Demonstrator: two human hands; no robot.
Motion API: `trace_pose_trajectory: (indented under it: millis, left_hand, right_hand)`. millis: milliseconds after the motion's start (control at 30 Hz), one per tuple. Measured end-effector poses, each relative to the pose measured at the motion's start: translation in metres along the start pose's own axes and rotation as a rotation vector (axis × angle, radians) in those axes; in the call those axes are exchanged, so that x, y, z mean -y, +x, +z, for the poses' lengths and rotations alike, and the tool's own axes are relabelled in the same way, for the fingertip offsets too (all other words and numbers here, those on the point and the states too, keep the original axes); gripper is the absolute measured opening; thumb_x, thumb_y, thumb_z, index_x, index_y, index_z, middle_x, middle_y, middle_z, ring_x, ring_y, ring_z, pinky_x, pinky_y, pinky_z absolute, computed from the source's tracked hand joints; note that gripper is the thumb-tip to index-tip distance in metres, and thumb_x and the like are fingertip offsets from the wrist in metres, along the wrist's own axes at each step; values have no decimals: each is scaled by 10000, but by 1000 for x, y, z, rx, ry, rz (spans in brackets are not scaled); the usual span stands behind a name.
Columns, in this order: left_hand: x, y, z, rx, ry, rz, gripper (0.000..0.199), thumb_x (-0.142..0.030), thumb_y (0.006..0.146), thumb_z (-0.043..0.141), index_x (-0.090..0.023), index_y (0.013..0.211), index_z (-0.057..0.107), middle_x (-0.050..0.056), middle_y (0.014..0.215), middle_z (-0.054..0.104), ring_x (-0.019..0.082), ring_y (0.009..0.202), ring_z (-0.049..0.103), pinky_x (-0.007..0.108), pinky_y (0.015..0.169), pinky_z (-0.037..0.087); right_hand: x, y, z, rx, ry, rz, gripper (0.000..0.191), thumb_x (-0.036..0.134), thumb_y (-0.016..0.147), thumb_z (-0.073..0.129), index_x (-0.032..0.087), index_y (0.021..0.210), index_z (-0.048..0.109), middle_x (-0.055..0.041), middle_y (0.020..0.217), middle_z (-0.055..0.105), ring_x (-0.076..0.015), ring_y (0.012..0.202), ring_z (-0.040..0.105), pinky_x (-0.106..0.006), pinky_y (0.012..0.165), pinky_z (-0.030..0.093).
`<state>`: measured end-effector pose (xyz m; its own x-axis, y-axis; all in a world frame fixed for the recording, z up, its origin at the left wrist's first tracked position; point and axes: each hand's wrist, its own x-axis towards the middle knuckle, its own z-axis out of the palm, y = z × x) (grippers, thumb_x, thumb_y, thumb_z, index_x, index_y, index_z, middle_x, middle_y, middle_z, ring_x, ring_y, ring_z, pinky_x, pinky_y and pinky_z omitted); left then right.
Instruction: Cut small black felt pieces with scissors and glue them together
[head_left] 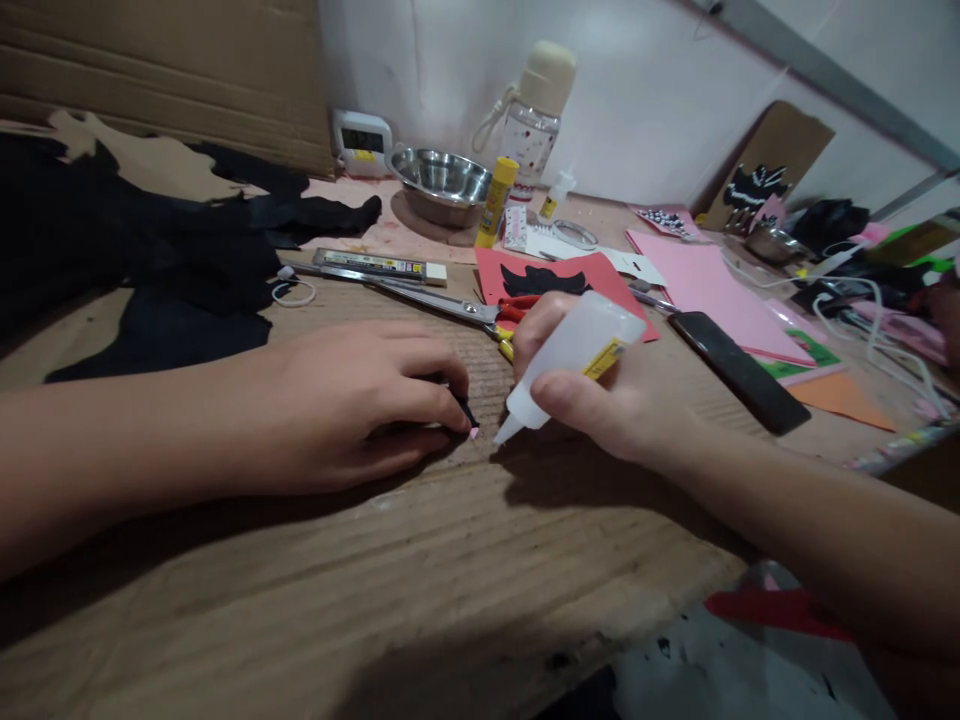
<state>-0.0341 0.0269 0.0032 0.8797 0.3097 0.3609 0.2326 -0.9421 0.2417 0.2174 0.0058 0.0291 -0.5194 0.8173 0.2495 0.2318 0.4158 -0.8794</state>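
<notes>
My right hand (592,390) is wrapped round a translucent white squeeze bottle (577,345) with a yellow label. The bottle is tilted, its nozzle pointing down and left close to the cardboard (315,590). Just left of the nozzle, my left hand (382,405) rests on the cardboard with its fingertips pressed on a small black piece (466,408). A tiny pink bit (474,433) shows at those fingertips. Most of the black piece is hidden under the fingers.
Scissors (435,300) lie behind my hands, beside red paper (491,270) with a black cutout. Black fabric (150,240) covers the left. Farther back stand a metal bowl (442,185), glue stick (495,203) and bottle (532,125). A phone (739,370) and pink paper (720,290) lie right.
</notes>
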Motion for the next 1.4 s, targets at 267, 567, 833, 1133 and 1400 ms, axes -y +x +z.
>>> trace_pose_trajectory:
  millis: [267,567,833,1133,1400]
  left_hand:
    - [1,0,1,-5,24,16,229,-211,1011,585,-242,1134,776,111,1236,740,274,1075,722,405,933,582]
    - [1,-1,-1,17,5,2,248,-190,997,568,-255,1142,759,99,1263,730,260,1076,713,378,914,584]
    - [0,-1,0,14,8,-10,227,-247,1027,550,-285,1149,739,81,1252,733,268,1107,708,408,955,579]
    - [1,-1,1,11,1,8,234,-210,1003,572,-262,1141,754,88,1231,741,266,1091,710,408,955,583]
    - [2,-1,2,-28,3,21,219,-216,1008,568,-267,1110,754,66,1138,743,236,1031,696,360,873,560]
  right_hand:
    - [-10,-1,3,-43,-45,-106,605,818,890,597,221,855,693,4,739,646,-138,618,576,-281,557,468]
    - [-1,0,8,-105,-33,-29,464,613,829,820,251,873,534,47,728,541,-130,612,504,-264,537,444]
    - [-13,2,8,-60,0,-14,473,697,910,691,234,870,601,30,719,577,-120,575,498,-260,517,420]
    - [-8,0,9,-92,-58,-21,504,714,926,657,225,809,640,18,702,637,-127,599,561,-262,539,450]
    - [-9,3,11,-140,-75,24,551,768,915,621,235,780,613,29,650,598,-128,563,535,-270,504,419]
